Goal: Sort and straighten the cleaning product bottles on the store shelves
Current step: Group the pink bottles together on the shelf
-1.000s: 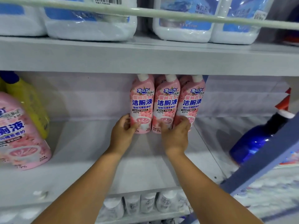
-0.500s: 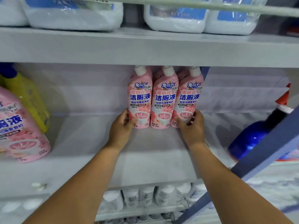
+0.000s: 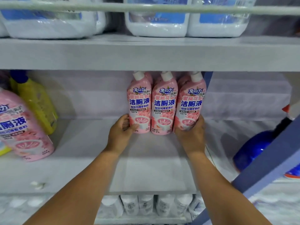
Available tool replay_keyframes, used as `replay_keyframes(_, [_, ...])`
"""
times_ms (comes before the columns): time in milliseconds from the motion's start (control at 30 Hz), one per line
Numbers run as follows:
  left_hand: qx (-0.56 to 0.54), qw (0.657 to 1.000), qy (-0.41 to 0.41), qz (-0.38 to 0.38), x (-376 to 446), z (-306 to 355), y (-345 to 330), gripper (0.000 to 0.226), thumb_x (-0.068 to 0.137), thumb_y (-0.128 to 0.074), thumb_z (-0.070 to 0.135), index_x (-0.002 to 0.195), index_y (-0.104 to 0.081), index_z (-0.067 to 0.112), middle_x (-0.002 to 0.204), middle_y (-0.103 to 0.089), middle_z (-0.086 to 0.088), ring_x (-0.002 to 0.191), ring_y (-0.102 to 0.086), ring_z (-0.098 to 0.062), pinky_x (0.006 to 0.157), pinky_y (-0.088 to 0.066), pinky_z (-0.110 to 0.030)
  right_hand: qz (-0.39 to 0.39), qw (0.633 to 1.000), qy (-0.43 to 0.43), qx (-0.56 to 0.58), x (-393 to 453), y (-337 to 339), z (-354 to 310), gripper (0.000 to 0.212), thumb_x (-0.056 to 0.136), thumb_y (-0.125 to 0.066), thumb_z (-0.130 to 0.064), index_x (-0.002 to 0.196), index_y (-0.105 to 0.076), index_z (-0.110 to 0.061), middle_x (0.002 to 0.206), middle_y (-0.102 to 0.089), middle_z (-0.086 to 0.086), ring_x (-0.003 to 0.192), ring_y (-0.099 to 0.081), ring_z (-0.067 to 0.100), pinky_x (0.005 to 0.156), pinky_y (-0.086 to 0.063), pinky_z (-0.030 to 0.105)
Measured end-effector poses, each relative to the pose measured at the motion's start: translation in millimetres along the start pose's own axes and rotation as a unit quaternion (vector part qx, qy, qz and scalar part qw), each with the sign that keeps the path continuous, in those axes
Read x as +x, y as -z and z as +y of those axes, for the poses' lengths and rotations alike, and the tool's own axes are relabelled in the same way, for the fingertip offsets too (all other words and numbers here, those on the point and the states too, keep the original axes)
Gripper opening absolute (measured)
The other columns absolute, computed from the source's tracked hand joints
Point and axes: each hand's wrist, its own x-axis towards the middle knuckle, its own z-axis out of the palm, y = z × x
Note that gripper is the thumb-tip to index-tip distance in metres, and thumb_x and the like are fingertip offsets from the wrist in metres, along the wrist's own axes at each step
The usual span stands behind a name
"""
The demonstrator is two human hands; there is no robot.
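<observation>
Pink plastic toilet-cleaner bottles (image 3: 164,104) stand at the grey shelf (image 3: 151,163) back — my left hand (image 3: 121,133) and right hand (image 3: 191,135) cup the outer two. Squeezing unevenly could topple the tall row.

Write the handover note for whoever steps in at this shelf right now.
Left hand: cupped on the base of the left pink bottle.
Right hand: cupped on the base of the right pink bottle; the middle pink bottle is pressed between them.
Done: these three stand upright, labels forward, at the back of the middle shelf.
Left: a fourth pink bottle leans alone at the far left beside a yellow spray bottle; a blue bottle leans at the right. Probably regroup these.
</observation>
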Motion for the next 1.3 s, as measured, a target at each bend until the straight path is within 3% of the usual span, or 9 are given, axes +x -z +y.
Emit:
replay_keyframes(333, [-0.004, 1.0, 0.017, -0.003, -4, 8, 1, 0.037, 0.088, -0.077, 0.007, 0.124, -0.069, 0.013, 0.104, -0.077, 0.01, 0.091, -0.072, 0.004, 0.077, -0.051, -0.008, -0.031, 0.999, 0.013, 0.004, 3, -1, 5, 0.083, 0.069, -0.089, -0.04, 0.138, -0.045, -0.026, 0.132, -0.061, -0.002, 0.118, -0.062, 0.021, 0.092, -0.045, 0.029])
replay_keyframes(467, [-0.061, 0.992, 0.082, 0.077, -22, 17, 10, 0.041, 0.086, -0.081, 0.013, 0.122, -0.063, 0.022, 0.11, -0.072, 0.001, 0.089, -0.069, 0.003, 0.074, -0.05, -0.007, 0.007, 0.999, -0.024, 0.023, -5, 5, -1, 0.096, 0.068, -0.091, -0.042, 0.145, -0.039, -0.018, 0.14, -0.05, 0.007, 0.125, -0.056, 0.028, 0.101, -0.049, 0.041])
replay_keyframes(567, [-0.139, 0.977, 0.085, 0.139, -54, 29, 39, 0.044, 0.087, -0.074, -0.002, 0.126, -0.058, 0.014, 0.118, -0.066, -0.012, 0.083, -0.068, 0.0, 0.078, -0.054, -0.012, 0.05, 0.994, 0.015, 0.101, -36, 8, -21, 0.072, 0.076, -0.088, -0.03, 0.133, -0.046, -0.016, 0.127, -0.054, 0.01, 0.109, -0.06, 0.023, 0.092, -0.056, 0.042])
replay_keyframes(633, [-0.146, 0.974, 0.063, 0.164, -79, 37, 72, 0.044, 0.087, -0.076, 0.004, 0.125, -0.059, 0.015, 0.118, -0.067, -0.006, 0.083, -0.068, 0.003, 0.087, -0.057, -0.023, 0.002, 0.987, 0.043, 0.158, -68, -1, -45, 0.054, 0.084, -0.082, -0.019, 0.127, -0.051, -0.018, 0.118, -0.06, 0.007, 0.102, -0.061, 0.024, 0.085, -0.054, 0.029])
replay_keyframes(700, [-0.13, 0.973, 0.042, 0.185, -101, 47, 111, 0.046, 0.082, -0.083, 0.023, 0.122, -0.06, 0.027, 0.117, -0.07, 0.002, 0.094, -0.07, -0.001, 0.095, -0.056, -0.036, -0.071, 0.978, 0.059, 0.186, -97, -25, -69, 0.046, 0.086, -0.08, -0.019, 0.121, -0.052, -0.029, 0.112, -0.063, 0.0, 0.099, -0.062, 0.022, 0.082, -0.051, 0.029])
replay_keyframes(833, [-0.098, 0.958, -0.005, 0.269, -124, 64, 193, 0.035, 0.09, -0.075, 0.019, 0.12, -0.061, 0.033, 0.112, -0.071, 0.008, 0.1, -0.069, -0.002, 0.1, -0.055, -0.039, -0.187, 0.957, 0.074, 0.207, -136, -93, -116, 0.041, 0.083, -0.082, -0.018, 0.108, -0.055, -0.037, 0.104, -0.066, 0.0, 0.093, -0.067, 0.022, 0.082, -0.056, 0.037])
replay_keyframes(1000, [-0.066, 0.943, -0.009, 0.327, -120, 51, 279, 0.034, 0.087, -0.076, 0.034, 0.116, -0.06, 0.04, 0.121, -0.069, 0.011, 0.11, -0.068, -0.007, 0.102, -0.054, -0.048, -0.326, 0.919, 0.087, 0.205, -186, -168, -172, 0.04, 0.082, -0.082, -0.017, 0.106, -0.057, -0.037, 0.109, -0.066, -0.007, 0.095, -0.067, 0.013, 0.077, -0.053, 0.02])
replay_keyframes(1133, [-0.052, 0.95, 0.0, 0.309, -96, 29, 325, 0.036, 0.091, -0.076, 0.024, 0.119, -0.057, 0.038, 0.127, -0.066, 0.009, 0.11, -0.065, -0.002, 0.099, -0.056, -0.038, -0.396, 0.897, 0.063, 0.184, -214, -221, -211, 0.045, 0.081, -0.083, -0.013, 0.105, -0.055, -0.038, 0.109, -0.064, -0.015, 0.095, -0.064, -0.001, 0.07, -0.048, 0.006])
replay_keyframes(1300, [-0.055, 0.97, -0.004, 0.236, -60, 6, 346, 0.042, 0.09, -0.076, 0.017, 0.12, -0.058, 0.039, 0.123, -0.064, 0.02, 0.115, -0.062, 0.003, 0.086, -0.051, -0.01, -0.42, 0.889, 0.044, 0.178, -222, -256, -230, 0.045, 0.081, -0.085, -0.016, 0.115, -0.059, -0.028, 0.107, -0.072, -0.014, 0.09, -0.068, -0.009, 0.074, -0.055, 0.015])
